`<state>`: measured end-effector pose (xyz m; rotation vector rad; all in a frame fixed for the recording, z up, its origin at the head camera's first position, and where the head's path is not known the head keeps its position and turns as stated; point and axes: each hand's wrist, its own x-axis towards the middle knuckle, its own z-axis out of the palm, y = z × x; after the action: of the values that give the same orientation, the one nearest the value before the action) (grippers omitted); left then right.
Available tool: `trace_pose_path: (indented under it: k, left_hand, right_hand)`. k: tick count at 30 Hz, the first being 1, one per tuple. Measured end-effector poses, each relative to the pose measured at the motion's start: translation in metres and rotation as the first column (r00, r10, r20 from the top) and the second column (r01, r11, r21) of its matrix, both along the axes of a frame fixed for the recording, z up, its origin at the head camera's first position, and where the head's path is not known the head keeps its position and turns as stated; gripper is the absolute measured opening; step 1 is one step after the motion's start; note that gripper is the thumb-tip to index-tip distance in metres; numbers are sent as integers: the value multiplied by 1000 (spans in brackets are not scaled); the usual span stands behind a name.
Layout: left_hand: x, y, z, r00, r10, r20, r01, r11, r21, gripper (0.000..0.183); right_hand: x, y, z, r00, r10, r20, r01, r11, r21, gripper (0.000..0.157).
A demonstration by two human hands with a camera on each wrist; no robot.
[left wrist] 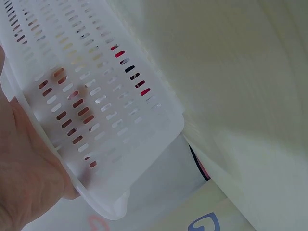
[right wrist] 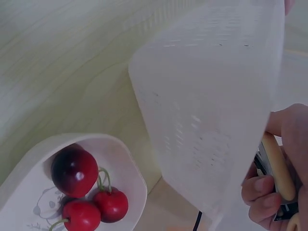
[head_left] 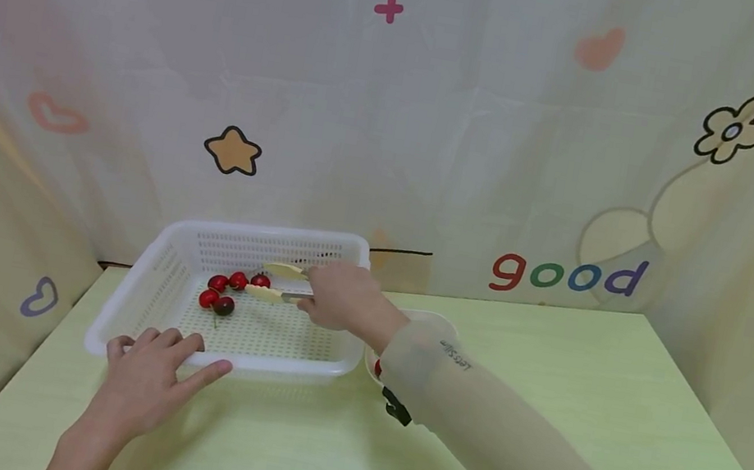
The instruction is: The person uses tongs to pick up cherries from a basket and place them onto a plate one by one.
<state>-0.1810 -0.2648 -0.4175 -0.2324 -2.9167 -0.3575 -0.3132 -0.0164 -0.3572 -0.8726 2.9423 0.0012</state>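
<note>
A white perforated basket (head_left: 294, 372) holds several red cherries (head_left: 217, 283) in a cluster on its left side. My left hand (head_left: 147, 375) grips the front-left rim, fingers hooked over it and thumb spread along the edge. Through the slots in the left wrist view, those fingers show inside the wall. Reaching over the basket's right side, my right hand (head_left: 346, 296) holds a pair of tongs (head_left: 266, 294) with cream tips. The tips are spread apart, the nearer one close beside the cherries. Handles of the tongs are partly hidden by the fingers.
Right of the basket, a white bowl (right wrist: 134, 187) with a panda drawing stands partly under my right forearm. It contains a large dark-red cherry (right wrist: 74, 172) and two smaller stemmed ones (right wrist: 111, 205). A printed curtain (head_left: 333, 136) hangs behind the pale green table (head_left: 588, 403).
</note>
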Motion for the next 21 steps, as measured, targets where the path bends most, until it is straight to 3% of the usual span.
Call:
trace_pose_path:
  k: [7,21]
  left_hand:
    - [0,-1,0,1000,-5,-12,5,1000,6,57]
    - [0,-1,0,1000,-3,-1,3,1000,-3,56]
  right_hand:
    - [-4,-9,-9,1000,-29,4,29,1000,9,31]
    - [-7,-16,-15,999,-48,-21,49,999,25,33]
